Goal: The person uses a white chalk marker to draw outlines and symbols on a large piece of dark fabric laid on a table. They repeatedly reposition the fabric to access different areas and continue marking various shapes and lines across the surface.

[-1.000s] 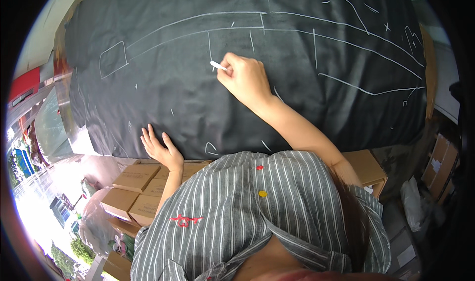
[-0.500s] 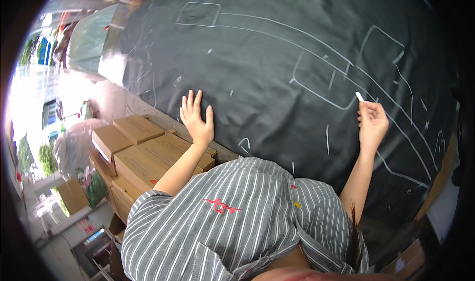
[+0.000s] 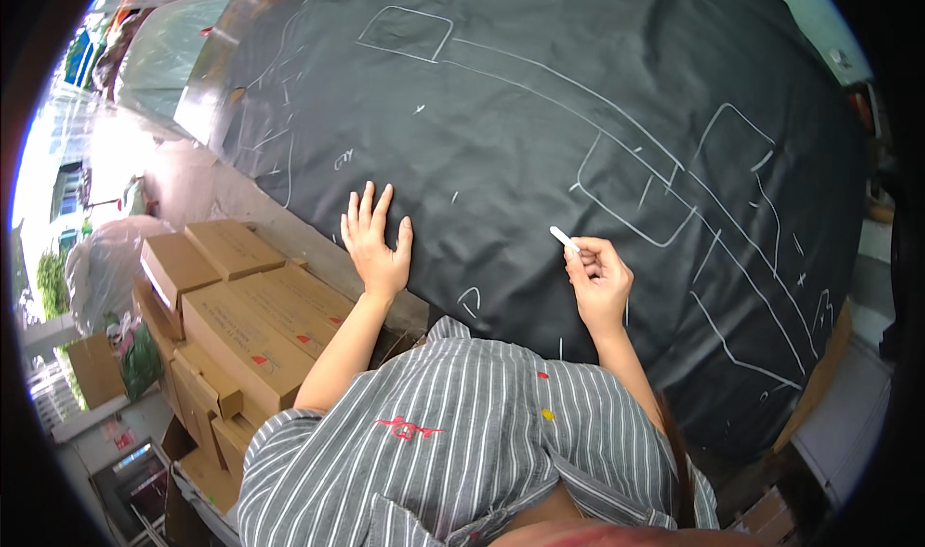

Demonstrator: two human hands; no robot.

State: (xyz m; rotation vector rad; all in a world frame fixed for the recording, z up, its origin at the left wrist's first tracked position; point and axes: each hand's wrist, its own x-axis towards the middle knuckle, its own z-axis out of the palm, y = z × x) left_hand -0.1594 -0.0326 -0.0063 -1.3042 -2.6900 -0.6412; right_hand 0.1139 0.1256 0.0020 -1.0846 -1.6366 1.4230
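Note:
A large sheet of black material [image 3: 501, 161] with soft wrinkles lies spread in front of me, marked with white chalk outlines. On its left part my left hand [image 3: 376, 246] rests flat with fingers spread, holding nothing. My right hand [image 3: 599, 279] pinches a short white stick of chalk [image 3: 564, 239] between thumb and fingers, its tip pointing up and left. Whether the chalk touches the sheet I cannot tell. A drawn pocket-like outline [image 3: 636, 234] lies to the right of the chalk, below a long curved double line [image 3: 578, 89].
Brown cardboard boxes [image 3: 251, 320] are stacked at the left, close beside my left forearm. Behind them sits a clear plastic bag [image 3: 116, 267]. The sheet's table edge [image 3: 308, 224] runs diagonally past my left hand. Cardboard [image 3: 819, 383] shows under the sheet at the right.
My right hand has moved left and down with the chalk, away from the pocket-like outline. A short slanted line now shows at the right. My left hand stays flat; the view has shifted slightly.

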